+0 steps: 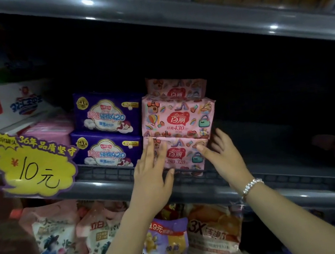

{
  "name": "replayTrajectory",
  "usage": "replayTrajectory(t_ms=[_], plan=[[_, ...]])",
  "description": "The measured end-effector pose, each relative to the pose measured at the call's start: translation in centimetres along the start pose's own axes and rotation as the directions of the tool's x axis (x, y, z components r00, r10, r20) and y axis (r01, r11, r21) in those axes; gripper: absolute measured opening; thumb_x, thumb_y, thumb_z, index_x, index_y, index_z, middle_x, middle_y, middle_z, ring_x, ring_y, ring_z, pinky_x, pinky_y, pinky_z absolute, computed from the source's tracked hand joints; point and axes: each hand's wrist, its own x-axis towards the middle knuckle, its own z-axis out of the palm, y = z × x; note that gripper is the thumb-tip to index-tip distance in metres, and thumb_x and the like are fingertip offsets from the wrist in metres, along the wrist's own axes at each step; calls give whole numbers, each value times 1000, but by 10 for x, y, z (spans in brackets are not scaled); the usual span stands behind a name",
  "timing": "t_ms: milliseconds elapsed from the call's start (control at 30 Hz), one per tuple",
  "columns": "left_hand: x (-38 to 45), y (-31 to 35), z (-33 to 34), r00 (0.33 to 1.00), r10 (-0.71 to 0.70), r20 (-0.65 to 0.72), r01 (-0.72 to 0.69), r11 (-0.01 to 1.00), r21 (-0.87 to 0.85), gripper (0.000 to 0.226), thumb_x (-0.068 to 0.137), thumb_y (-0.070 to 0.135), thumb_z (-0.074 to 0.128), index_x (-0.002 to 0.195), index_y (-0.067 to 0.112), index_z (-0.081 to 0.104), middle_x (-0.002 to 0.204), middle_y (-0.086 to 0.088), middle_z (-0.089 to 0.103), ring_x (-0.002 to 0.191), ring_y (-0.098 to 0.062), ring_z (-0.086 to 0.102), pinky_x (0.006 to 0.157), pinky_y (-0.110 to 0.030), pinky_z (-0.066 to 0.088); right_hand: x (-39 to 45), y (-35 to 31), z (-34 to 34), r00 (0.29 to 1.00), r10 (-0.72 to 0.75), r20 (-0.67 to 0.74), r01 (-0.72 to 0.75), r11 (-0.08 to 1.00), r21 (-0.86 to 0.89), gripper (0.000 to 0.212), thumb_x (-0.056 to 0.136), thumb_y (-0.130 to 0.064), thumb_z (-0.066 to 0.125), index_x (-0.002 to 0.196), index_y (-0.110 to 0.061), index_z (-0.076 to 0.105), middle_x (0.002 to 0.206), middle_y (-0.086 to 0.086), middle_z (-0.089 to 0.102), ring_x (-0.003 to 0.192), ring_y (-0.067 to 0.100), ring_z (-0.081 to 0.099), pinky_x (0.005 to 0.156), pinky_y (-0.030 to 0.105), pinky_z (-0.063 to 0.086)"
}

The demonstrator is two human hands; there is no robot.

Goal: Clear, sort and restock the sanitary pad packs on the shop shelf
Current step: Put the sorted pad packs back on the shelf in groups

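Head view: both hands reach to a pink patterned pad pack (180, 153) standing at the front edge of the grey shelf (110, 187); the left hand (151, 173) lies flat against the pack's left face, fingers straight and together, thumb spread toward its lower edge; the right hand (224, 154) touches its right side with fingers loosely spread — neither hand curls round it; a beaded bracelet (251, 186) sits on the right wrist. A second pink pack (179, 117) rests on top of the first, a third (177, 90) behind and above; just left stand two purple packs (106, 132), stacked; a yellow price sign (37, 167) hangs off the shelf edge — detergent bags (214, 231) fill the shelf below.
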Motion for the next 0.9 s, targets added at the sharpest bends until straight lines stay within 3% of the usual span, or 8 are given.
replayTrajectory(t_ms=[67,133,200,267,433,600,767,900], plan=[[-6,4,-2,1000,-3,-17,3,1000,-1,63,101,32,43,154,29,9,158,7,-17,148,-16,-6,119,-42,5,-19,5,-3,1000,1,-5,-1,1000,-18,77,86,-23,70,150,-18,27,144,-5,42,129,7,43,101,20,40],[-17,10,-3,998,-24,-53,23,1000,-6,54,99,31,42,151,22,28,161,-4,8,145,-26,12,117,-47,15,-41,15,-5,999,-35,1,35,998,-49,57,89,-24,67,139,-25,41,131,-16,49,121,0,50,92,11,43],[-32,16,-2,994,-29,-108,25,999,-34,50,92,31,42,138,12,49,147,-13,37,134,-31,32,110,-51,31,-64,29,-6,998,-63,18,64,995,-79,37,91,-23,65,124,-32,52,120,-20,58,108,-9,56,82,5,45],[-49,19,4,994,-35,-101,31,999,-32,48,89,33,41,129,9,58,134,-13,48,127,-31,40,105,-48,36,-87,44,-4,998,-59,37,62,993,-96,29,91,-23,65,116,-34,56,113,-16,64,102,-8,60,83,10,48],[-94,20,15,990,-133,42,135,990,-35,36,94,18,53,129,12,57,130,-8,48,124,-25,42,104,-36,33,-138,81,2,990,43,137,-28,993,-111,25,89,-17,67,102,-38,60,102,-14,68,96,-4,64,84,21,52],[-144,20,23,925,-302,230,328,941,-82,37,95,19,52,131,15,55,132,-7,46,115,-27,51,98,-33,41,-180,119,8,933,233,275,-186,965,-186,15,89,-20,68,100,-29,64,104,-7,69,99,8,65,88,24,53],[-188,1,33,823,-469,321,497,868,-9,38,96,24,53,133,17,53,135,-9,43,116,-27,52,98,-34,42,-204,137,32,799,417,433,-315,904,-289,30,90,-29,66,119,-20,63,115,-2,66,108,15,62,92,27,50],[-215,-20,39,745,-567,352,587,808,59,46,96,29,55,139,16,45,142,-13,36,125,-32,44,104,-39,39,-219,144,42,717,490,496,-318,863,-393,47,92,-39,61,135,-23,51,132,-3,57,114,13,57,86,22,44]])
